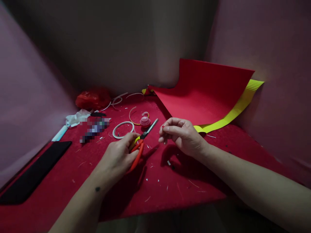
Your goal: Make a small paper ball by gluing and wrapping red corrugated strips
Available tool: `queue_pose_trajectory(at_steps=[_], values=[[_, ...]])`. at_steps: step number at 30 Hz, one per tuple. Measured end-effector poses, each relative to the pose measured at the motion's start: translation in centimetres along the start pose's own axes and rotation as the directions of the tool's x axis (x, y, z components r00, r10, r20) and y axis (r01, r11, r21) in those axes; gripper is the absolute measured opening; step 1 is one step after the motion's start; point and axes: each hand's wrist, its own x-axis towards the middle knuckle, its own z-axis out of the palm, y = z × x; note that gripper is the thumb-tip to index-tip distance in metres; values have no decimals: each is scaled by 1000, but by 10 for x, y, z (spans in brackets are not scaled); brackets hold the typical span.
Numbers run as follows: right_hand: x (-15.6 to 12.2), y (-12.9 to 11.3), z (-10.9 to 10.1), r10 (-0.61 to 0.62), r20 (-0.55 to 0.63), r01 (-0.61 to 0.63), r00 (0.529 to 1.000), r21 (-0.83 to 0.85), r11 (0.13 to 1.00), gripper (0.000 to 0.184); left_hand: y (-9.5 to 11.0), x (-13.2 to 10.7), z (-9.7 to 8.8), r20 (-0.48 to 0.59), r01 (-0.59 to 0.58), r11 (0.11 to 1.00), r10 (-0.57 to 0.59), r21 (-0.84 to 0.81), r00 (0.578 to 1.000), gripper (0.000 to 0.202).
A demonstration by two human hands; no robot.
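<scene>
My left hand is wrapped around the orange and yellow handles of a pair of scissors. Their metal blades point up and to the right and look closed. Thumb and fingers of my right hand are pinched together just right of the blade tips, above the table. Between them shows a tiny red piece, too small to tell its kind. Beyond the scissors sits a small pink ridged dome, with a white ring to its left.
A large red corrugated sheet curls up at the back right over a yellow corrugated strip. A red plastic bag lies at the back left. Nearer on the left is a flat black strip. Small scraps litter the red table.
</scene>
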Motion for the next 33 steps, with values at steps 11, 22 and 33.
queue_pose_trajectory(at_steps=[11, 22, 33], values=[[-9, 5, 10, -4, -5, 4, 1000, -37, 999, 9, 51, -3, 16, -130, -47, 529, -121, -847, 984, 37], [-16, 5, 18, 164, 3, -158, 986, -269, 950, 10, 43, 2, 12, -4, 61, 488, -131, -871, 991, 39], [-14, 7, 14, 228, 72, -203, 971, -256, 945, 10, 42, 2, 13, 80, 174, 510, -201, -842, 976, 44]])
